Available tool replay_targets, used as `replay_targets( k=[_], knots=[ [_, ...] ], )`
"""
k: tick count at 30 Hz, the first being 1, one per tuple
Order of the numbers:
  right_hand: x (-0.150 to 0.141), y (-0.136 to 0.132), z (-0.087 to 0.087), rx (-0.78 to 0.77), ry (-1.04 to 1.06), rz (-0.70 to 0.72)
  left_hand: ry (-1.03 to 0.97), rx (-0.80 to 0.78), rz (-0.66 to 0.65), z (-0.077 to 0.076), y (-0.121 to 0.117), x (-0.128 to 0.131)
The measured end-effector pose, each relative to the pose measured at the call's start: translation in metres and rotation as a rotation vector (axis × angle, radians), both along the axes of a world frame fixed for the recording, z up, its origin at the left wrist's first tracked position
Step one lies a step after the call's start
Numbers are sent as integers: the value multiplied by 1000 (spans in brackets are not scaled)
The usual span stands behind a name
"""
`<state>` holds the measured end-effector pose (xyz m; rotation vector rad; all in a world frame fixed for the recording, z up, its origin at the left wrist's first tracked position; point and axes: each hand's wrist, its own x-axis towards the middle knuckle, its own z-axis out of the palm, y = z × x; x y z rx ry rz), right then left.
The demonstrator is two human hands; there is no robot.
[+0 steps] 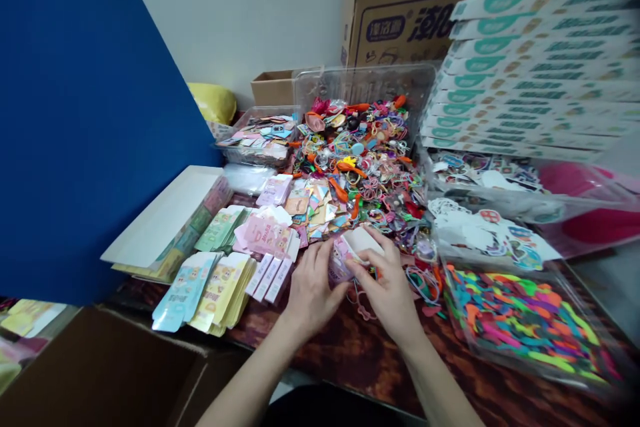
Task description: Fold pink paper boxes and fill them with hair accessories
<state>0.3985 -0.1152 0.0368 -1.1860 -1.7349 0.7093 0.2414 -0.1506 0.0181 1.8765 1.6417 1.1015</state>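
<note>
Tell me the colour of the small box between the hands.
Purple with pink print, and a white open end, seen best in the head view: box.

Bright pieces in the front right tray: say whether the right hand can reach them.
Probably: the tray looks uncovered and only low, loose bands lie between it and the right hand, though that hand is busy with the purple box.

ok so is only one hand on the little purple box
No, the left hand and the right hand both have their fingers on the purple box.
</note>
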Motion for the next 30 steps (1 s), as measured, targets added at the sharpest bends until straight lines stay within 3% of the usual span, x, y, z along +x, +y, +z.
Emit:
replay_targets(
  k=[2, 6, 9, 12, 17, 21, 25, 30],
  knots=[
    [12, -4, -5, -145, 60, 112, -251, -234, -145, -2, -4, -8],
    [25, -16, -2, -342, 107, 376, -810, -778, -564, -14, -11, -17],
    [25, -24, -3, -414, 138, 421, -1062, -925, -604, -30, -20, -6],
    [24, -31, -13, -460, 180, 385, -1155, -954, -506, -39, -28, 6],
    [21, -50, -30, -587, 394, 171, -1244, -907, -387, -35, -30, 9],
    [14, -60, -32, -444, 355, 71, -1254, -862, -268, -35, -28, 11],
    [16, -57, -34, -273, 311, -2, -1171, -767, -250, -39, -29, 16],
    [26, -49, -36, -305, 340, -133, -1070, -578, -215, -28, -29, 8]
  ],
)
